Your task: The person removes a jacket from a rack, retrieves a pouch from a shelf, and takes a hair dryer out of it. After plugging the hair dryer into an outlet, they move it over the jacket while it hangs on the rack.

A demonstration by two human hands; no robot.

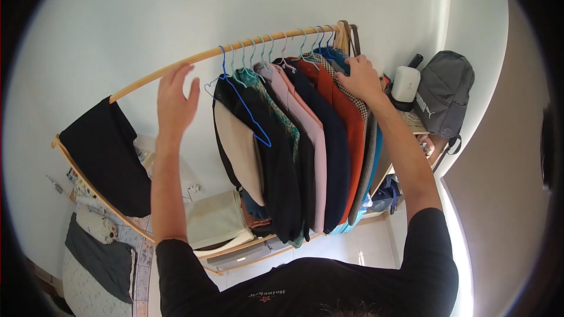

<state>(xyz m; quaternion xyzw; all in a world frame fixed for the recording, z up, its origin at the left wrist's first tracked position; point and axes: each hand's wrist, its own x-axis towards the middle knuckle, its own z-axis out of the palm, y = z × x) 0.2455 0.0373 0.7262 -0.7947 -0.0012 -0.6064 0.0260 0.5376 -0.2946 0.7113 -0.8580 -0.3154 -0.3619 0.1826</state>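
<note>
hanging clothes (305, 135) between hands; right hand (361, 77) on them.

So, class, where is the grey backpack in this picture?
In the head view, the grey backpack sits at the right, beside a white container, just beyond the wooden rail's end.

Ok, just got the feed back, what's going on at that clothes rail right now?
A person stands at a wooden rail packed with hanging clothes. The right hand rests on the shoulders of the garments at the far end, by the orange-red garment and a checked one. The left hand is raised and open just below the bare stretch of rail, touching nothing, beside the black garment on a blue hanger. A black cloth is draped over the rail's other end.
</note>
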